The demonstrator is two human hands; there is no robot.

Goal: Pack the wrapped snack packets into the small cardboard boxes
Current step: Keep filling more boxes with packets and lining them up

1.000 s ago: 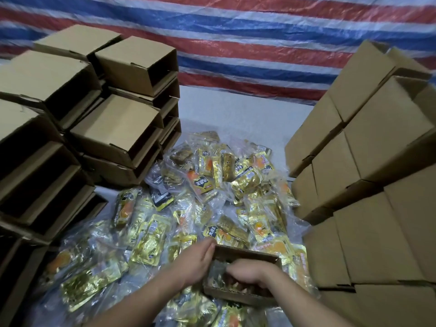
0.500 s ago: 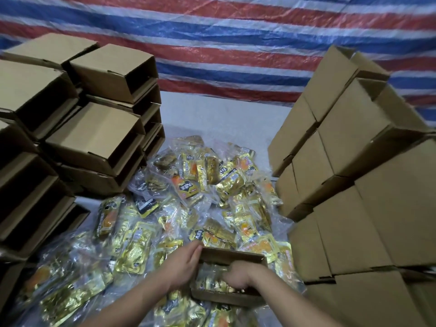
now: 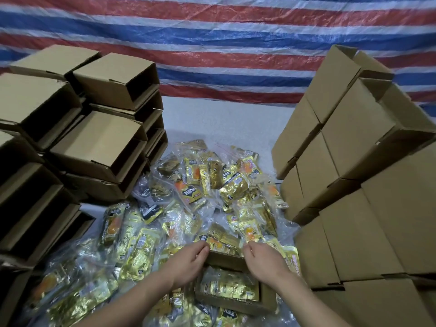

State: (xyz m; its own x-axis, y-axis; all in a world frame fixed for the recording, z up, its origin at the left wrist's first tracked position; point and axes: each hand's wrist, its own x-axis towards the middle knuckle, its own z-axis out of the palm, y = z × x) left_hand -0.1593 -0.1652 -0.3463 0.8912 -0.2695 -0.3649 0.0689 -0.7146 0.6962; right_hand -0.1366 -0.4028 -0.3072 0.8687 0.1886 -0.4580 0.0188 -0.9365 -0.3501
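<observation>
A small open cardboard box (image 3: 236, 307) lies low in the middle, on top of a heap of gold-wrapped snack packets (image 3: 232, 188). Gold packets in clear plastic (image 3: 230, 287) fill the inside of the box. My left hand (image 3: 188, 263) curls its fingers round the left end of the box's far wall. My right hand (image 3: 265, 261) curls round the right end of the same wall. Both forearms reach in from the bottom edge and hide the packets beneath them.
Empty open-fronted cardboard boxes (image 3: 101, 142) are stacked high on the left. Closed cardboard boxes (image 3: 354, 161) form a tall stack on the right. A white surface (image 3: 224, 121) shows behind the heap, and a red, white and blue striped tarp (image 3: 212, 43) hangs at the back.
My right hand has come out of the box, where it pressed on the packets, and moved to the far wall. My left hand has shifted up to the far left corner.
</observation>
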